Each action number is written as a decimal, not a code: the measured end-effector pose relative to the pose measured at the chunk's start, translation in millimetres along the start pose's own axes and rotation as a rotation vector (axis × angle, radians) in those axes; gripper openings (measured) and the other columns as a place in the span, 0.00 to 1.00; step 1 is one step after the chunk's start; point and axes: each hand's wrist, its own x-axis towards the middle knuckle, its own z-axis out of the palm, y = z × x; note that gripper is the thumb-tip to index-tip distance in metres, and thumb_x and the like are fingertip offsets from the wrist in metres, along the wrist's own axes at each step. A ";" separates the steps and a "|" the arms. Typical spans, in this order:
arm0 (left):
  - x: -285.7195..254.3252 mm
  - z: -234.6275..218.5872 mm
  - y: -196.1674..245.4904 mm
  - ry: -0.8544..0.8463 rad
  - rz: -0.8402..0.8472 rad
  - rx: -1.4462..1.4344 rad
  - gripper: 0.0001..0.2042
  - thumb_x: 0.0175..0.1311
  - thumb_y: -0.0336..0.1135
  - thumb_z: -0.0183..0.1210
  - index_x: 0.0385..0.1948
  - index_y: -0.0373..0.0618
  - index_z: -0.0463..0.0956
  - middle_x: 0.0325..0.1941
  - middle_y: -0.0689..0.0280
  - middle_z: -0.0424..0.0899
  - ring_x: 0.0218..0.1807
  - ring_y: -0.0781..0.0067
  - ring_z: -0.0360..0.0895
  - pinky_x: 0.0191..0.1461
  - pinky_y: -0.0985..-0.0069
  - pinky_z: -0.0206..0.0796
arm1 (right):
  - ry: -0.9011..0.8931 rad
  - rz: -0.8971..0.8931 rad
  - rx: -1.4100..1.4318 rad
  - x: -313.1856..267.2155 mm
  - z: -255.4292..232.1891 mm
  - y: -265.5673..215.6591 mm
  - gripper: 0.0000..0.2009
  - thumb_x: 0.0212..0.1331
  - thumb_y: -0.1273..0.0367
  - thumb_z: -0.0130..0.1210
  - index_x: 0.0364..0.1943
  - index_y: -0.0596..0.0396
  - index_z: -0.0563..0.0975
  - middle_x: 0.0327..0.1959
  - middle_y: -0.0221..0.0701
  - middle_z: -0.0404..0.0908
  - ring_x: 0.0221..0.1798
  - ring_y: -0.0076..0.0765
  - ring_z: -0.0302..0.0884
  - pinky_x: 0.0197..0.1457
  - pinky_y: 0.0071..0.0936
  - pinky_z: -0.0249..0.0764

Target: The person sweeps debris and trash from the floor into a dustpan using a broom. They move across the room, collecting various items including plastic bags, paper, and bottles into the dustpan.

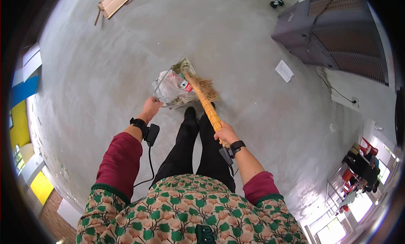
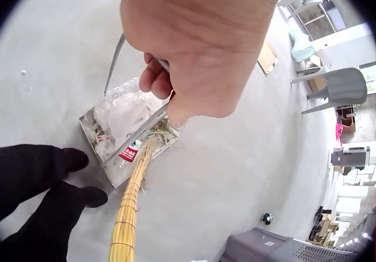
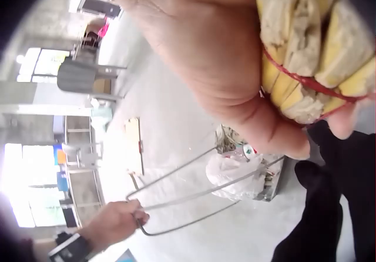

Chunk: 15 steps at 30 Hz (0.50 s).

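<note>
**Broom head at the pan, ahead of the right fingers and slightly to their left**

Right hand (image 1: pixel 227 133): fingers and thumb closed round the upper end of the yellow broom (image 1: pixel 209 110). The broom's long axis runs forward from the grip, slanting leftward and down to the floor (image 1: pixel 236 54). Its bristles (image 1: pixel 206 90) lie across the pan's right-hand side as seen from the head; whether they press on the metal cannot be determined.

Left hand (image 1: pixel 152 108): fingers curled round the end of the wire handle (image 3: pixel 208 191). The dustpan (image 2: pixel 98 155) lies ahead and to the right of these fingers, and ahead-left of the right fingers; the left hand appears nearer. Contents noted: a plastic bag (image 1: pixel 168 86) on the left-hand side and a red-labelled bottle (image 1: pixel 186 86) beside it, next to the broom.
</note>
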 end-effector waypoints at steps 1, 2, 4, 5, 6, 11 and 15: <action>0.2 1.6 0.3 -0.013 0.016 -0.001 0.06 0.43 0.31 0.54 0.20 0.40 0.67 0.17 0.71 0.66 0.21 0.80 0.60 0.24 0.79 0.54 | -0.178 0.061 0.144 -11.4 -8.3 -1.5 0.35 0.25 0.72 0.57 0.49 0.53 0.61 0.34 0.43 0.73 0.39 0.44 0.70 0.40 0.32 0.67; -0.8 0.0 2.8 0.002 0.000 -0.020 0.06 0.42 0.30 0.54 0.20 0.40 0.68 0.17 0.72 0.66 0.22 0.80 0.60 0.24 0.79 0.54 | -0.195 0.077 0.185 -22.0 -12.5 5.4 0.38 0.24 0.73 0.57 0.53 0.50 0.58 0.37 0.41 0.72 0.38 0.42 0.72 0.36 0.32 0.69; -9.6 -1.1 15.8 -0.009 0.057 -0.161 0.06 0.42 0.31 0.54 0.19 0.40 0.69 0.18 0.73 0.67 0.22 0.82 0.60 0.24 0.80 0.53 | -0.006 -0.050 0.016 -26.1 -10.9 36.9 0.39 0.25 0.75 0.56 0.53 0.50 0.57 0.35 0.40 0.72 0.33 0.40 0.72 0.31 0.30 0.70; -15.0 -1.2 22.6 -0.033 0.077 -0.160 0.06 0.42 0.31 0.54 0.19 0.40 0.69 0.18 0.73 0.67 0.22 0.82 0.60 0.24 0.80 0.53 | 0.158 -0.168 -0.166 -27.6 -10.5 54.5 0.39 0.25 0.77 0.56 0.53 0.50 0.57 0.34 0.38 0.72 0.29 0.37 0.73 0.25 0.28 0.70; -17.2 -0.6 29.7 -0.052 0.075 -0.213 0.07 0.43 0.32 0.54 0.21 0.38 0.70 0.19 0.73 0.69 0.22 0.83 0.62 0.25 0.80 0.54 | 0.220 -0.198 -0.199 -32.0 -15.8 66.1 0.39 0.26 0.78 0.55 0.54 0.50 0.56 0.32 0.36 0.72 0.22 0.32 0.71 0.18 0.24 0.67; -20.3 0.6 54.4 -0.055 0.048 -0.189 0.08 0.44 0.33 0.54 0.21 0.36 0.72 0.19 0.73 0.70 0.21 0.84 0.61 0.25 0.81 0.54 | 0.195 -0.049 0.447 -59.3 -61.8 96.5 0.36 0.26 0.78 0.55 0.52 0.51 0.59 0.27 0.33 0.71 0.20 0.29 0.70 0.17 0.24 0.67; -24.4 1.2 68.6 0.009 0.074 -0.166 0.08 0.44 0.33 0.54 0.18 0.36 0.70 0.16 0.75 0.67 0.19 0.84 0.58 0.22 0.81 0.51 | 0.397 -0.047 0.621 -29.6 -115.0 128.6 0.21 0.29 0.80 0.52 0.36 0.55 0.64 0.19 0.29 0.67 0.15 0.27 0.66 0.14 0.23 0.65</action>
